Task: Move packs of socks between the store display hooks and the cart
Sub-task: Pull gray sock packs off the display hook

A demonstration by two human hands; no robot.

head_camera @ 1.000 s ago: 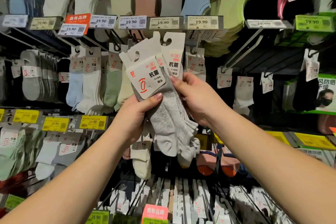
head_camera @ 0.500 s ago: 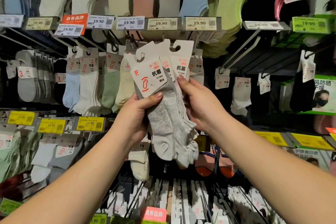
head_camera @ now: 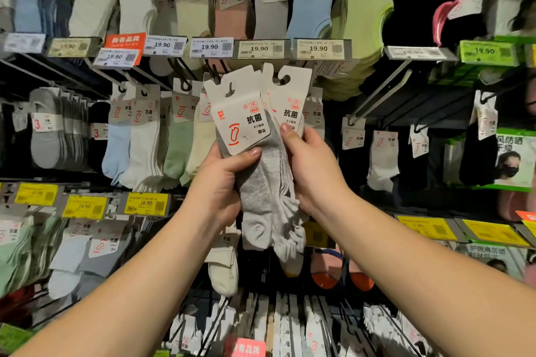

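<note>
Two bare forearms reach up before a wall of hanging socks (head_camera: 136, 136); a row of 19.90 price tags (head_camera: 259, 49) runs above; between the hands, raised in front of the hooks, hang packs of grey socks (head_camera: 266, 191); the left hand (head_camera: 220, 182) grips them, thumb across the front card (head_camera: 240, 119); the right hand (head_camera: 313, 165) curls round the rear packs.

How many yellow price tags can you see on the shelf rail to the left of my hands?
3, in a row along the rail: one far left, one in the middle, and one nearest the left hand. More may be hidden behind the hanging socks.
</note>
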